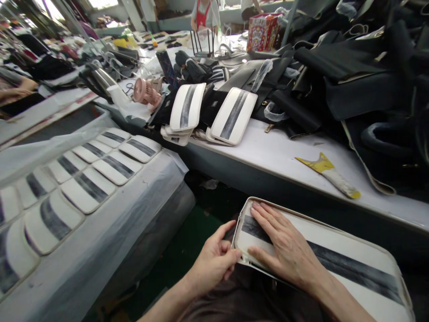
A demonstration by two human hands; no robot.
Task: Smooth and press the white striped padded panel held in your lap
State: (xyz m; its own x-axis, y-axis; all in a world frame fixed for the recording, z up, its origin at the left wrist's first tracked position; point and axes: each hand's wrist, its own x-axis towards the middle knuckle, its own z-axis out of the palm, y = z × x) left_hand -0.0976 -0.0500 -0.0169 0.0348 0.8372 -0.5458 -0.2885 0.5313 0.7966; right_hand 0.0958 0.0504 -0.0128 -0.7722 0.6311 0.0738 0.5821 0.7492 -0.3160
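Note:
A long white panel (355,241) with rounded corners and a dark lengthwise stripe lies over my lap, a raised rim along its edges. My left hand (217,255) is at the panel's left end, thumb and curled fingers closed on the rim at the near corner, index finger pointing along the end edge. Flat on top of the panel rests my right hand (284,241), fingers stretched over the stripe and thumb apart. The near edge of the panel is partly hidden under my right hand and wrist.
Rows of similar striped panels (115,166) cover the sheeted table at left. More panels (234,115) are stacked on the bench ahead, beside a yellow-and-white scraper-like tool (328,174). Black leather-like pieces (362,80) are heaped at right. A pink fan (146,92) stands farther back; people are beyond.

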